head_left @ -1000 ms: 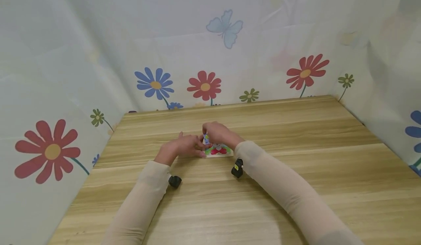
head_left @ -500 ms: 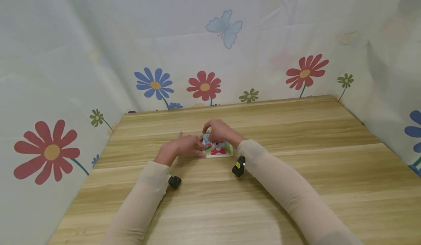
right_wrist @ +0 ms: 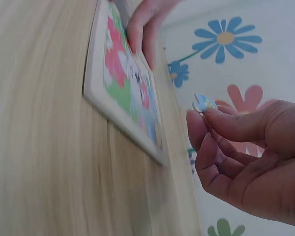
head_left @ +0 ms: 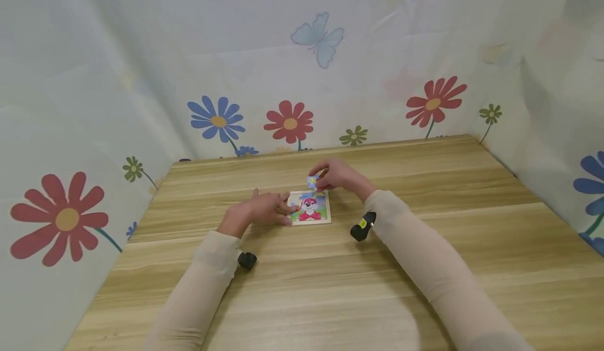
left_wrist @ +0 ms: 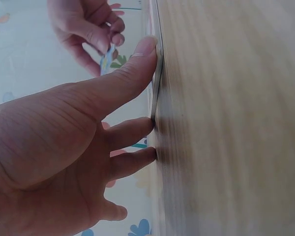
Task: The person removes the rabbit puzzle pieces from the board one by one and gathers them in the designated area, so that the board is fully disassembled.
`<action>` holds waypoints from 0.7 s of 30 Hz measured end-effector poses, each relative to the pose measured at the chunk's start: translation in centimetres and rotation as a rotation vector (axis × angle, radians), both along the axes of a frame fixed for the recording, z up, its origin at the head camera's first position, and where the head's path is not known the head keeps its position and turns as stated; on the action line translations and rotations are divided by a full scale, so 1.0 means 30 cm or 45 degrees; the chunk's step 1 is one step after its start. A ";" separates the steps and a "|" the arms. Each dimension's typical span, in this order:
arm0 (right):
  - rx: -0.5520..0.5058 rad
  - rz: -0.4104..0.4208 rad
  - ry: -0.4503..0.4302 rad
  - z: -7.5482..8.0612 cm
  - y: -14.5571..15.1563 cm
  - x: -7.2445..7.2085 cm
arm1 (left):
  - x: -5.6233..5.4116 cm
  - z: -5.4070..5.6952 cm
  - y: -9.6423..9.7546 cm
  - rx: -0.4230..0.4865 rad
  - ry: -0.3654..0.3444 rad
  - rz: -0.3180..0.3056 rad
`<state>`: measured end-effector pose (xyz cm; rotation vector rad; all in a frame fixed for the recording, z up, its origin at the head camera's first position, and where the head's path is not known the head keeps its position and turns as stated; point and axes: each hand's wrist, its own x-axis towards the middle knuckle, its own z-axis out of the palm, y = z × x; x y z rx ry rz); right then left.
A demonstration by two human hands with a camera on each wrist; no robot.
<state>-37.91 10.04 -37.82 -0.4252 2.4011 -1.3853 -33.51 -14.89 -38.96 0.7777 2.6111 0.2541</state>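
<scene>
A small square jigsaw puzzle (head_left: pixel 311 223) with a pale frame lies flat mid-table; its picture is a pink-and-white cartoon animal on green and blue. My left hand (head_left: pixel 266 208) rests at its left side, fingers extended, thumb against the frame's near left corner and a fingertip on the picture. In the left wrist view, the left thumb (left_wrist: pixel 137 61) touches the frame's thin edge. My right hand (head_left: pixel 340 175) pinches a blue-and-yellow puzzle piece (head_left: pixel 312 181) above the puzzle's far edge. The right wrist view shows the puzzle piece (right_wrist: pixel 205 102) between thumb and index finger, apart from the frame.
The wood-grain table (head_left: pixel 302 288) stretches around the puzzle on all sides. White curtains (head_left: pixel 377 68) printed with flowers and a butterfly stand behind and at both sides. A black wrist camera (head_left: pixel 362 227) hangs under the right sleeve, another black camera (head_left: pixel 247 260) under the left.
My right hand has lifted the puzzle piece off the puzzle's upper left area and moved right and away, uncovering the picture. My left hand stays at the frame.
</scene>
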 end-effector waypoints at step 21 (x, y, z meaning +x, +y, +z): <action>0.181 -0.100 -0.066 -0.051 0.202 -0.040 | -0.002 -0.014 0.011 0.021 -0.001 0.076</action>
